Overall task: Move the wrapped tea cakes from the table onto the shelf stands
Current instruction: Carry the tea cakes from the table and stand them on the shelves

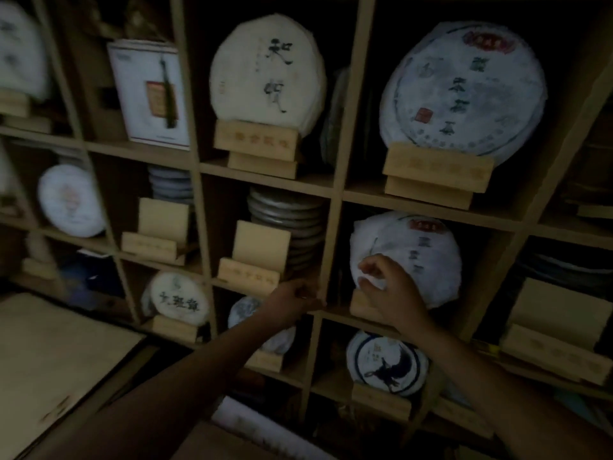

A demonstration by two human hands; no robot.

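Note:
A white wrapped tea cake (421, 247) with a red label stands on a wooden stand (360, 307) in the middle-row cubby right of centre. My right hand (389, 290) pinches the wrapper at the cake's lower left edge, fingers curled. My left hand (297, 297) is just left of it, with its fingers curled round the vertical shelf divider (326, 260) at the shelf board's level. Two bare stands (257, 260) (159, 237) sit in the cubbies to the left, and another bare stand (560, 333) is at the far right. The scene is dim.
Other wrapped cakes stand on stands above (268, 71) (464, 91) and below (386, 361) (180, 298). Unwrapped discs are stacked (288, 220) behind the bare middle stand. A white box (149, 94) leans at the upper left. A pale table top (49, 360) lies at the lower left.

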